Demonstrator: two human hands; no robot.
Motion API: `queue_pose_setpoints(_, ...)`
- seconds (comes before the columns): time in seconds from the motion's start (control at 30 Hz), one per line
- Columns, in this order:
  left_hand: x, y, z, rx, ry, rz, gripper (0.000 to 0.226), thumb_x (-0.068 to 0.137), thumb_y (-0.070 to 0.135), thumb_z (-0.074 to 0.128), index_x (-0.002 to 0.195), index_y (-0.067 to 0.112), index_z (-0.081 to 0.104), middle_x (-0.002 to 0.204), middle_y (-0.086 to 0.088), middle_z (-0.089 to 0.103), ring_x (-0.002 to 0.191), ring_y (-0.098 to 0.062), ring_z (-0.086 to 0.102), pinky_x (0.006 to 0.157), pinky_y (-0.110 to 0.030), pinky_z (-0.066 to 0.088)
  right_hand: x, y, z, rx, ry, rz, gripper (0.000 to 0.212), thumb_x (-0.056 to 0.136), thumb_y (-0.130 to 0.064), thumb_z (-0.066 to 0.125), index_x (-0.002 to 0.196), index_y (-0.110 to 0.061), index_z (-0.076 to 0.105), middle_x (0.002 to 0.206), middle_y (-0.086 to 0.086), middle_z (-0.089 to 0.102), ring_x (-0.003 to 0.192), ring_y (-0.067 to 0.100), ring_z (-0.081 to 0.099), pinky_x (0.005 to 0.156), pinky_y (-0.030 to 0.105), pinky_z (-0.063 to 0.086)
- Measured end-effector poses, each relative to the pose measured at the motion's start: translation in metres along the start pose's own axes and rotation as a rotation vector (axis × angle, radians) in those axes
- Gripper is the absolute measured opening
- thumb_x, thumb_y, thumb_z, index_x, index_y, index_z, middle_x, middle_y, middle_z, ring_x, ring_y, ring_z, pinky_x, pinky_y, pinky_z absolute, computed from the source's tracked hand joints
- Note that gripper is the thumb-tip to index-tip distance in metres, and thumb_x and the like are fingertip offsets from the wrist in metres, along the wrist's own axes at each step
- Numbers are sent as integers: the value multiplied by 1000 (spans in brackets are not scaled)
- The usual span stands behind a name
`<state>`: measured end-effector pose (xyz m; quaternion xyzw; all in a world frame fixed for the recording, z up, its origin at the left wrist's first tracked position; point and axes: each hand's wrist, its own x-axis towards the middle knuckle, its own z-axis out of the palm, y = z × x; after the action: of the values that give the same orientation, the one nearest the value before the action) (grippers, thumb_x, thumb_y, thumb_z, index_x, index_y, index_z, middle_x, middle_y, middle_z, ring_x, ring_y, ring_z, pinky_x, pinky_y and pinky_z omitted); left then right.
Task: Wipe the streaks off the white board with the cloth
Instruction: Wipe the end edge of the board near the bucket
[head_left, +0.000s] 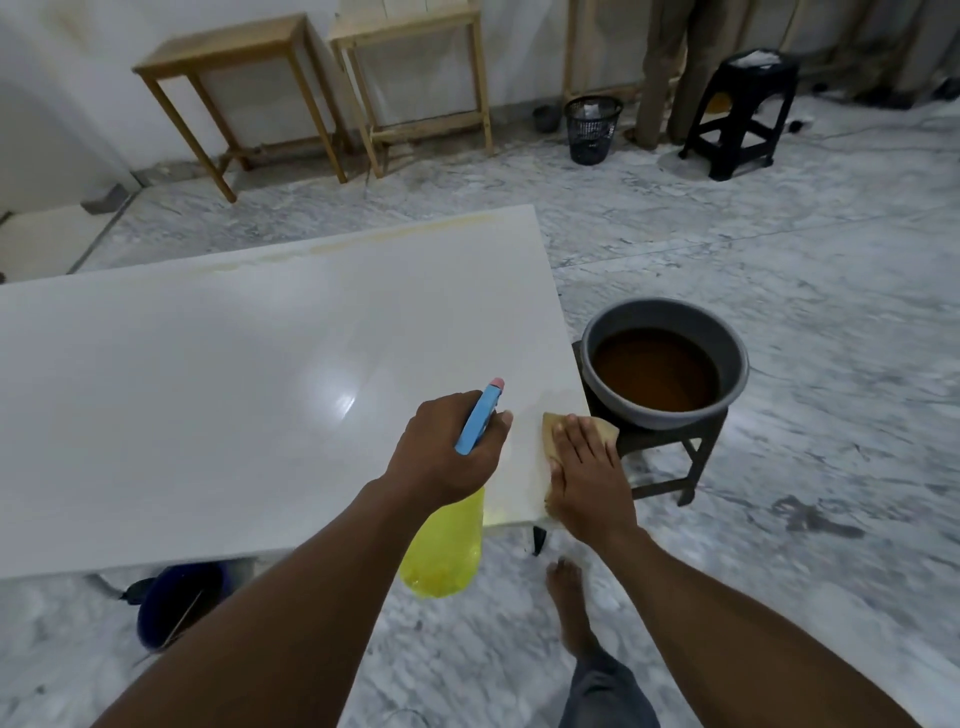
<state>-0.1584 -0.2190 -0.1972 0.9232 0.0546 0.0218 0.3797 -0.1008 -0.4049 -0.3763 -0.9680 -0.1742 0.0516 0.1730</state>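
Observation:
A large white board lies flat in front of me, glossy, with yellowish streaks along its far edge. My right hand presses flat on a tan cloth at the board's near right corner; the hand covers most of the cloth. My left hand grips a spray bottle with a yellow body and a blue trigger head, held over the board's near edge just left of the cloth.
A grey basin of brown water sits on a dark stool right of the board. A blue bucket stands under the near edge. Two wooden tables, a black bin, a black stool and a standing person's legs line the far wall.

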Motion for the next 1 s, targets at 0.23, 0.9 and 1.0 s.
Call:
queue_pose_setpoints(0.23, -52, 14, -3, 26, -47, 36, 39, 99, 43, 59, 68, 22, 47, 60, 1, 51, 54, -19, 44, 58, -43, 46, -77, -4, -15, 231, -64, 42, 56, 102, -17, 44, 155, -23, 29, 163, 2, 27, 152, 22, 19, 123, 42, 19)
queue_pose_setpoints(0.9, 124, 28, 3, 284, -324, 51, 40, 101, 43, 57, 66, 30, 42, 66, 8, 51, 58, -17, 49, 55, -25, 33, 127, -13, -166, 1973, -277, 769, 58, 96, -55, 46, 130, -12, 64, 124, 17, 66, 111, 34, 63, 102, 48, 48)
queue_pose_setpoints(1.0, 182, 20, -7, 260, -307, 35, 37, 102, 42, 56, 70, 28, 45, 69, 7, 55, 63, -19, 54, 58, -28, 35, 202, 4, -166, 1801, -292, 838, 51, 94, -50, 53, 123, -11, 69, 123, 17, 69, 113, 33, 65, 101, 50, 50)
